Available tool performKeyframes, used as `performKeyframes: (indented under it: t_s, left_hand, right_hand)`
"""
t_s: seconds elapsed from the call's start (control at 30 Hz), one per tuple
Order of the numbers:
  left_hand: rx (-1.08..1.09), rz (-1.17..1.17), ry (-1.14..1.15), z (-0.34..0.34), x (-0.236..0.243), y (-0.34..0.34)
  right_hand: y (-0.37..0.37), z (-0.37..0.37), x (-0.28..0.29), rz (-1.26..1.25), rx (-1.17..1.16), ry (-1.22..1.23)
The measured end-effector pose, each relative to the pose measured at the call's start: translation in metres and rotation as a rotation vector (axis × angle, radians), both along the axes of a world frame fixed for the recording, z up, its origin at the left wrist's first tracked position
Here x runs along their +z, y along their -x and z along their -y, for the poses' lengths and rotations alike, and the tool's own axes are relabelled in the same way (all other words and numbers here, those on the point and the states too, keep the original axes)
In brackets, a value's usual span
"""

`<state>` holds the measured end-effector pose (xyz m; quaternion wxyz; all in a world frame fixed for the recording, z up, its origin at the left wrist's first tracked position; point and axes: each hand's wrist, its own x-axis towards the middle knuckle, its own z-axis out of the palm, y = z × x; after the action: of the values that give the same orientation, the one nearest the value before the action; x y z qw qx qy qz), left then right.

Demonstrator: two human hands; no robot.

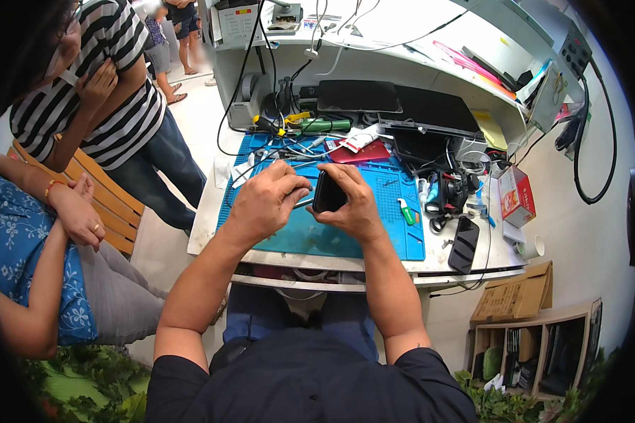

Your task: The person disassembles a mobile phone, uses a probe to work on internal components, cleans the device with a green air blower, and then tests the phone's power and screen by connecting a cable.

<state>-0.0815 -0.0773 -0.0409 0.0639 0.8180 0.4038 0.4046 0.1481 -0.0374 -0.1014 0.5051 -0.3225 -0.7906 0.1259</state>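
Observation:
My right hand (353, 201) grips a black smartphone (329, 192) by its edges above a blue work mat (282, 240). Close beside its left edge, my left hand (267, 199) is closed in a pinch; what its fingertips hold is too small to name. A thin light-coloured rod (303, 203) shows between that hand and the phone. Behind both hands, a red flat case (360, 151) lies among cables and tools. To the right of the phone, a green and white small bottle (407, 211) lies on the mat.
Another dark phone (463, 244) lies near the desk's front right edge. Cables, a red box (516, 196) and dark screens (430, 108) crowd the back and right. A person in a striped shirt (120, 63) and one in a blue flowered top (28, 247) are at my left.

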Motion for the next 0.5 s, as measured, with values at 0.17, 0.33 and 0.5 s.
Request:
performKeyframes:
  t_s: [0.17, 0.33, 0.5]
  left_hand:
    - [-0.019, -0.053, 0.219, 0.003, -0.001, 0.014]
    - [-0.135, -0.327, 0.376, 0.016, -0.035, 0.029]
    - [-0.105, -0.317, 0.532, 0.011, -0.036, 0.030]
  right_hand:
    - [-0.002, 0.000, -0.001, -0.098, -0.106, 0.018]
    - [-0.008, -0.001, 0.005, -0.287, -0.260, 0.005]
    - [-0.011, -0.004, -0.001, -0.540, -0.301, 0.202]
